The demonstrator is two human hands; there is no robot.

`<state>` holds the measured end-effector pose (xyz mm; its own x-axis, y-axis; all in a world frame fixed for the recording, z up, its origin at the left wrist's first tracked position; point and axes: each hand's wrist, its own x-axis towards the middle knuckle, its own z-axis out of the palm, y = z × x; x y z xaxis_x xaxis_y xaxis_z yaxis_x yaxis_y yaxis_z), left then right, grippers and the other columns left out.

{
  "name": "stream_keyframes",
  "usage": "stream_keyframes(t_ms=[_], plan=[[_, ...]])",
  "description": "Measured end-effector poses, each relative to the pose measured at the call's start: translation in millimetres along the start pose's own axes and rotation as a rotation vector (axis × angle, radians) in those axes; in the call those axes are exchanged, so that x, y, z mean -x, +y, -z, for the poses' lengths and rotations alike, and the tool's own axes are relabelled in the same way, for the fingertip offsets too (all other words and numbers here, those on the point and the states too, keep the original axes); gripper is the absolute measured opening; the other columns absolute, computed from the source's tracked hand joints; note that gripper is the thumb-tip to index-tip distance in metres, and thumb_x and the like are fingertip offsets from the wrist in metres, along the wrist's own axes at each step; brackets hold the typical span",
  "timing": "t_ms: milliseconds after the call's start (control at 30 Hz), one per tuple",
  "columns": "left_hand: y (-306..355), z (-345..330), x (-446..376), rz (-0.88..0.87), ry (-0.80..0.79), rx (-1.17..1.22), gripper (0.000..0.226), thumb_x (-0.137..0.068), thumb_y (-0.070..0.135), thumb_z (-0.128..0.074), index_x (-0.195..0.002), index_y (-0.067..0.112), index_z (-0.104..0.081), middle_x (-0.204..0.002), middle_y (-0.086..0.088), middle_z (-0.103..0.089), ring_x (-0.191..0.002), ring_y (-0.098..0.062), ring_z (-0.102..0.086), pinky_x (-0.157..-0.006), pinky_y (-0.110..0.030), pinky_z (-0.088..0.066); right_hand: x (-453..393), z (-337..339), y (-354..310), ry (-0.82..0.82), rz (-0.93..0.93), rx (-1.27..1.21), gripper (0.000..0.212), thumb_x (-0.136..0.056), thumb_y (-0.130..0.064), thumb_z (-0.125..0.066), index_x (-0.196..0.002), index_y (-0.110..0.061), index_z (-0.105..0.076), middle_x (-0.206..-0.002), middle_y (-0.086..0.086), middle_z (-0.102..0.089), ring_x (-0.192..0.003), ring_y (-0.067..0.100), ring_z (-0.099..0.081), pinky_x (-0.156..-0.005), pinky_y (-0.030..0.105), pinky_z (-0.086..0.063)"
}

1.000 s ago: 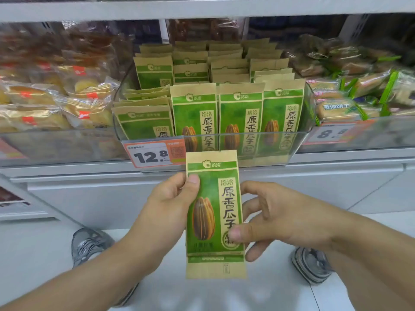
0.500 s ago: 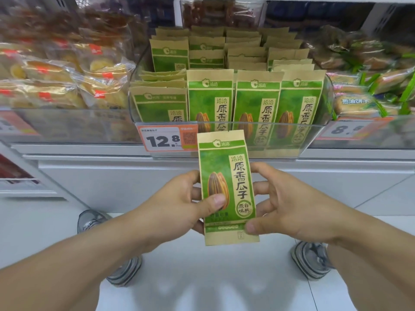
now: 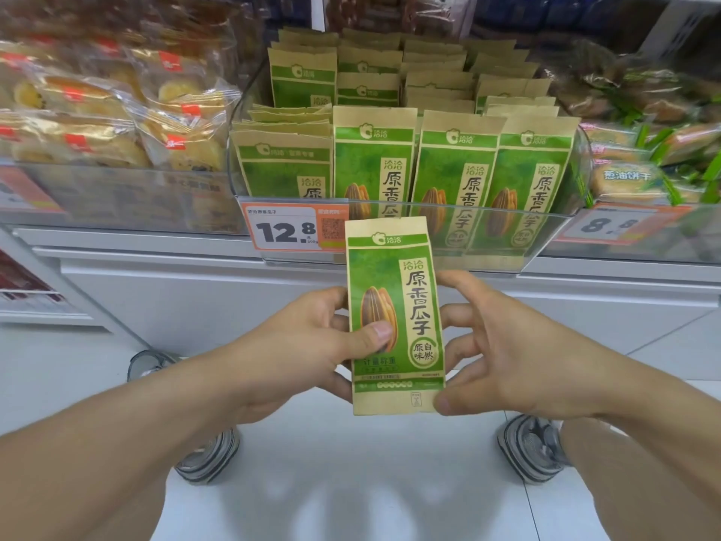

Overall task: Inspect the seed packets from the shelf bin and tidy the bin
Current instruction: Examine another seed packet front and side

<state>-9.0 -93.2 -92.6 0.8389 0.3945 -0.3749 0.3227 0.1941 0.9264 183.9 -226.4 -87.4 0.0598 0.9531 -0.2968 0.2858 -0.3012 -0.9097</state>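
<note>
Green-and-kraft packet: a flat paper sunflower-seed packet (image 3: pixel 395 314) stands upright, printed face to the camera, at centre frame, just below the bin's front lip.
Left hand: left hand (image 3: pixel 308 345) pinches the packet, thumb pressed on its face, fingers behind.
Right hand: right hand (image 3: pixel 503 353) has its fingers curled behind the right edge and its thumb at the lower right corner.
Change: a second ago the packet hung lower with only fingertips on it; now it has risen toward the shelf and both grips have closed in.
Meaning: inspection of the front looks nearly done; return probably comes next.
Bin: clear plastic shelf bin (image 3: pixel 546 244), upper centre, holds rows of matching packets; its left row leans back, untidied.
Tag: orange price label (image 3: pixel 288 228) on the bin's front.
</note>
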Motion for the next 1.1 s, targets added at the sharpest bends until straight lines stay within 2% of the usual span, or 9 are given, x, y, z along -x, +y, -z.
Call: stream_keyframes(t_ms=[167,233,333,433,567,667,767,967,1100], plan=[[-1.5,-1.7,-2.4,0.010,0.000,-0.006,0.037,-0.091,0.027,-0.063,-0.125,0.012,-0.059,-0.108,-0.013,-0.076,-0.102,-0.039,-0.070,-0.064,-0.032,-0.060,4.8,-3.5,-6.8,0.019,0.003,0.031,0.141,-0.066,0.011,-0.089,-0.139,-0.078,-0.007,-0.128,-0.016,-0.053,-0.086,0.031,-0.075,-0.076,0.056,-0.062],[-0.6,-3.9,-2.0,0.018,-0.004,0.005,0.038,-0.090,0.028,-0.064,-0.124,0.012,-0.060,-0.107,-0.014,-0.076,-0.101,-0.041,-0.070,-0.064,-0.032,-0.060,6.6,-4.6,-9.1,0.015,0.005,0.071,0.142,-0.066,0.010,-0.089,-0.137,-0.081,-0.006,-0.129,-0.016,-0.051,-0.084,0.032,-0.075,-0.075,0.058,-0.061],[3.0,-8.0,-1.5,0.001,0.045,0.007,0.030,-0.093,0.027,-0.062,-0.118,0.011,-0.063,-0.102,-0.011,-0.077,-0.096,-0.037,-0.072,-0.065,-0.033,-0.060,6.9,-6.9,-8.5,0.011,-0.010,0.091,0.141,-0.066,0.007,-0.091,-0.142,-0.076,-0.006,-0.125,-0.016,-0.051,-0.082,0.032,-0.074,-0.075,0.057,-0.061],[6.1,-8.9,-4.7,-0.042,0.200,0.071,0.026,-0.098,0.028,-0.057,-0.104,0.004,-0.064,-0.095,-0.011,-0.077,-0.080,-0.030,-0.073,-0.060,-0.030,-0.058,6.3,-8.4,-7.4,0.002,-0.038,0.099,0.141,-0.067,0.004,-0.091,-0.146,-0.072,-0.002,-0.115,-0.024,-0.055,-0.081,0.030,-0.075,-0.077,0.054,-0.062],[7.7,-8.9,-6.0,-0.117,0.308,0.105,0.024,-0.105,0.022,-0.048,-0.094,0.009,-0.064,-0.086,-0.010,-0.074,-0.064,-0.020,-0.068,-0.053,-0.027,-0.055,5.5,-8.8,-11.5,-0.011,-0.050,0.139,0.140,-0.068,0.002,-0.092,-0.148,-0.069,-0.002,-0.122,-0.018,-0.052,-0.080,0.027,-0.074,-0.076,0.048,-0.063],[4.2,-10.3,-6.0,-0.187,0.301,-0.065,0.022,-0.103,0.022,-0.050,-0.090,0.006,-0.058,-0.075,-0.004,-0.074,-0.059,-0.027,-0.069,-0.054,-0.037,-0.060,5.8,-9.2,-11.9,-0.054,-0.066,0.162,0.130,-0.068,-0.010,-0.095,-0.149,-0.065,-0.009,-0.125,-0.009,-0.056,-0.092,0.020,-0.072,-0.081,0.051,-0.062],[1.3,-16.1,-4.3,-0.223,0.256,-0.224,0.019,-0.102,0.023,-0.051,-0.089,0.009,-0.054,-0.075,-0.001,-0.073,-0.059,-0.030,-0.071,-0.062,-0.048,-0.062,7.8,-8.1,-7.5,-0.081,-0.082,-0.013,0.109,-0.068,-0.024,-0.095,-0.149,-0.053,-0.027,-0.128,-0.004,-0.061,-0.103,0.021,-0.072,-0.091,0.050,-0.060],[0.2,-28.7,1.1,-0.261,0.129,-0.348,0.018,-0.099,0.032,-0.052,-0.085,0.023,-0.057,-0.083,-0.001,-0.073,-0.066,-0.023,-0.073,-0.067,-0.048,-0.061,2.5,-16.1,-4.4,0.008,-0.052,-0.156,0.064,-0.079,-0.057,-0.073,-0.135,-0.041,-0.048,-0.121,-0.001,-0.066,-0.106,0.017,-0.073,-0.094,0.045,-0.059],[2.5,-29.9,-0.1,-0.253,0.078,-0.303,0.019,-0.090,0.041,-0.050,-0.090,0.025,-0.061,-0.085,-0.004,-0.073,-0.068,-0.025,-0.073,-0.067,-0.045,-0.061,-3.9,-20.7,-1.5,0.078,-0.024,-0.140,0.061,-0.085,-0.066,-0.059,-0.135,-0.034,-0.048,-0.113,0.000,-0.068,-0.103,0.012,-0.071,-0.088,0.038,-0.059]])
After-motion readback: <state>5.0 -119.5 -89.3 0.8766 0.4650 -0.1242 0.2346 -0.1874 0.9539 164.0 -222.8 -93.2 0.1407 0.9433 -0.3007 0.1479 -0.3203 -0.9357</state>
